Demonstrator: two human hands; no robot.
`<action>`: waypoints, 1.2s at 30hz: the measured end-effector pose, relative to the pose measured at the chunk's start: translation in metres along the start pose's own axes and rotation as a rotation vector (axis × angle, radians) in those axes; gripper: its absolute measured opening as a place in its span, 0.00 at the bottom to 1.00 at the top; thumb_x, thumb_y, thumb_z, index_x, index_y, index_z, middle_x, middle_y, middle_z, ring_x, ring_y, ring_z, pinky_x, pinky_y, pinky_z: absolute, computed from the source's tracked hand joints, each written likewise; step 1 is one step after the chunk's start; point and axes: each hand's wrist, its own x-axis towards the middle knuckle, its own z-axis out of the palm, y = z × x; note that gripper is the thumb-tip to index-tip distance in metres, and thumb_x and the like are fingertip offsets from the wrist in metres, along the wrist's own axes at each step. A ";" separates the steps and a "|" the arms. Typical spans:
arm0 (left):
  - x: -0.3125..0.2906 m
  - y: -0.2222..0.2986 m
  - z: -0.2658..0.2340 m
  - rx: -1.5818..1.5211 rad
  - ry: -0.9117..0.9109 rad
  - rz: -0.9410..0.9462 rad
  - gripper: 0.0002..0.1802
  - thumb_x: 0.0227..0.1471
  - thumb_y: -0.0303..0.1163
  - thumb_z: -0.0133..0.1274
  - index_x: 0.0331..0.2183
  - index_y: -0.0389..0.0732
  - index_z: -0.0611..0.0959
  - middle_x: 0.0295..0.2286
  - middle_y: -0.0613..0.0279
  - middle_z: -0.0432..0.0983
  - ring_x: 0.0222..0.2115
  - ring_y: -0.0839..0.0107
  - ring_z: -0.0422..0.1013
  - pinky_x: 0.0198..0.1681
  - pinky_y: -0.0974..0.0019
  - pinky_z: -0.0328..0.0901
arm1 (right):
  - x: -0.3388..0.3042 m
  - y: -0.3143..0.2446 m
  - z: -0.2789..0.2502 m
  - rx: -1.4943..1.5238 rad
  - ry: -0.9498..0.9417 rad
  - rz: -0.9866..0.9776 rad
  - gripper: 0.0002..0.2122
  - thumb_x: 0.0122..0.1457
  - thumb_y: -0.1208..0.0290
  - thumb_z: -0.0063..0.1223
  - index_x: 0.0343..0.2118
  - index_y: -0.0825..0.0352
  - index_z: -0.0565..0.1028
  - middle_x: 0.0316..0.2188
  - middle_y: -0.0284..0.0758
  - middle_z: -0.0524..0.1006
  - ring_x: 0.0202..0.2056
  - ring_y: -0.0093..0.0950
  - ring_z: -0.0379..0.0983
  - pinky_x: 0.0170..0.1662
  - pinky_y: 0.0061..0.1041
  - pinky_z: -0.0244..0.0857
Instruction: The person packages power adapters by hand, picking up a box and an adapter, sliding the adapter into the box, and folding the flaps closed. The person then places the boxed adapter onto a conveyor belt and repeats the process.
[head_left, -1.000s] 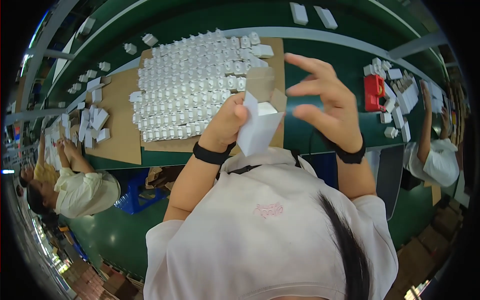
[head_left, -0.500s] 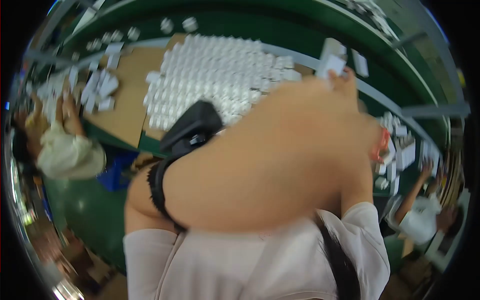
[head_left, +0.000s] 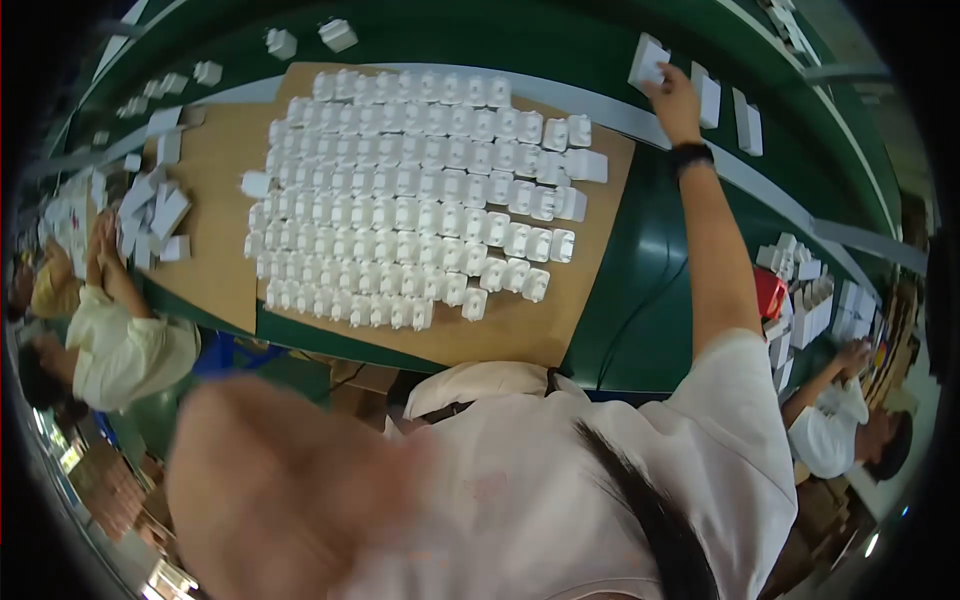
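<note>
At the far right my right hand [head_left: 676, 108] reaches out with its fingers closed on the near edge of a white box [head_left: 648, 58], which is on the green belt. A black band circles that wrist. My left hand [head_left: 310, 480] is a large blur close to the camera at the lower left, in front of my shirt; its fingers are smeared and I cannot see anything in it. Between the hands, rows of small white open-topped plastic parts [head_left: 400, 185] cover much of a brown cardboard sheet [head_left: 490, 345].
Two more white boxes, one [head_left: 706, 97] nearer and one [head_left: 747, 122] farther right, stand on the belt. A red object [head_left: 769, 293] lies by piled white parts. Co-workers sit at left [head_left: 135, 345] and right [head_left: 830, 430]. A grey rail [head_left: 590, 108] runs along the belt.
My left arm has swung from across the middle down to the lower left, uncovering the rows of parts. My right hand stays at the white box, and the view has shifted slightly.
</note>
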 end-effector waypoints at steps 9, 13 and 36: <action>-0.063 -0.179 0.041 -0.260 0.232 -0.659 0.12 0.53 0.27 0.46 0.39 0.33 0.76 0.27 0.65 0.71 0.28 0.80 0.66 0.31 0.77 0.61 | -0.119 -0.093 -0.038 -0.009 -0.476 -0.311 0.25 0.40 0.75 0.56 0.46 0.67 0.68 0.46 0.44 0.67 0.50 0.41 0.60 0.52 0.33 0.56; -0.088 -0.236 0.037 -0.387 0.406 -0.737 0.13 0.51 0.30 0.49 0.38 0.34 0.77 0.28 0.65 0.73 0.29 0.79 0.69 0.33 0.76 0.63 | -0.128 -0.067 -0.020 -0.096 -0.406 -0.367 0.24 0.41 0.71 0.58 0.45 0.69 0.67 0.43 0.47 0.68 0.47 0.43 0.62 0.50 0.35 0.57; -0.068 -0.296 -0.038 0.929 0.659 -0.201 0.23 0.31 0.23 0.52 0.37 0.50 0.78 0.34 0.64 0.69 0.35 0.64 0.64 0.37 0.59 0.55 | -0.211 -0.132 -0.102 1.116 -0.330 0.260 0.40 0.44 0.51 0.59 0.55 0.68 0.53 0.52 0.43 0.62 0.53 0.37 0.59 0.50 0.33 0.59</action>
